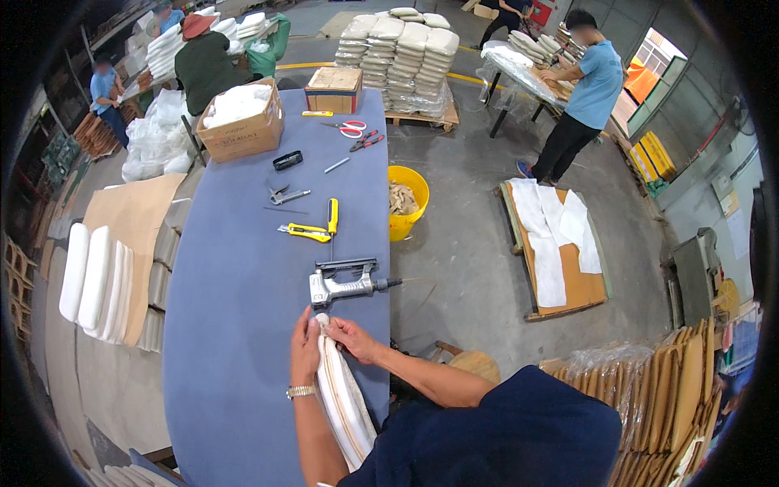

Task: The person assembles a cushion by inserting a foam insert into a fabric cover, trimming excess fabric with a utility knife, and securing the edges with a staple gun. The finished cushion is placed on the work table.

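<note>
I get 1 fisheye view, head-mtd., looking steeply down & fwd. over the blue table (235, 325). V. close: left hand (305, 345) & right hand (357, 340), near, approx. ctr. Navy sleeve (503, 430) fills near right. View reaches far to cushion stacks (398, 57), well off; edges bend twd. the rim.

A blue-grey table (235, 325) bears a silver staple gun (347, 284), screwdriver (333, 215), yellow cutter (305, 233), scissors (352, 128), pliers (367, 142) and cardboard box (242, 140).
</note>
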The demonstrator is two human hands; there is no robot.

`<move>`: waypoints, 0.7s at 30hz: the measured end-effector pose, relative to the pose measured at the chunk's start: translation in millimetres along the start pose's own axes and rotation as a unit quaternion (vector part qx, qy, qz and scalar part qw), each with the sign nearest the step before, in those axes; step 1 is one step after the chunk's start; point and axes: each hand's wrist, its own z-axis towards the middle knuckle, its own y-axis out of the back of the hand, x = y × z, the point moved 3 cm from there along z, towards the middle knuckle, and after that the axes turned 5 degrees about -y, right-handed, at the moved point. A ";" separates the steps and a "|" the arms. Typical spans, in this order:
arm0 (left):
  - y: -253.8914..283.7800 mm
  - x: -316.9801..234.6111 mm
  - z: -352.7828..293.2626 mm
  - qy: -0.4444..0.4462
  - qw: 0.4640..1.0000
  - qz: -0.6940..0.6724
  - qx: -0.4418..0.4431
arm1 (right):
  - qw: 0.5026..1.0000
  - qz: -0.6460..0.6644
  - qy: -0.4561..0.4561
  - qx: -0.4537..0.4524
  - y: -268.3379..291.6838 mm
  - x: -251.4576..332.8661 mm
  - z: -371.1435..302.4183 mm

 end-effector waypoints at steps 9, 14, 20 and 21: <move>-13.8 -5.4 1.2 -0.018 0.988 0.120 0.094 | 0.989 0.132 -0.057 -0.020 0.5 2.1 -7.9; -15.6 2.6 -3.2 -0.066 0.988 0.122 0.072 | 0.989 0.127 -0.076 0.007 10.6 -1.4 -7.5; -22.3 -7.2 -14.5 -0.027 0.976 0.210 0.052 | 0.983 0.118 -0.138 0.016 28.6 2.4 -9.4; -23.0 -0.6 -16.0 -0.052 0.969 0.237 0.042 | 0.985 0.088 -0.144 0.028 32.1 8.5 -9.8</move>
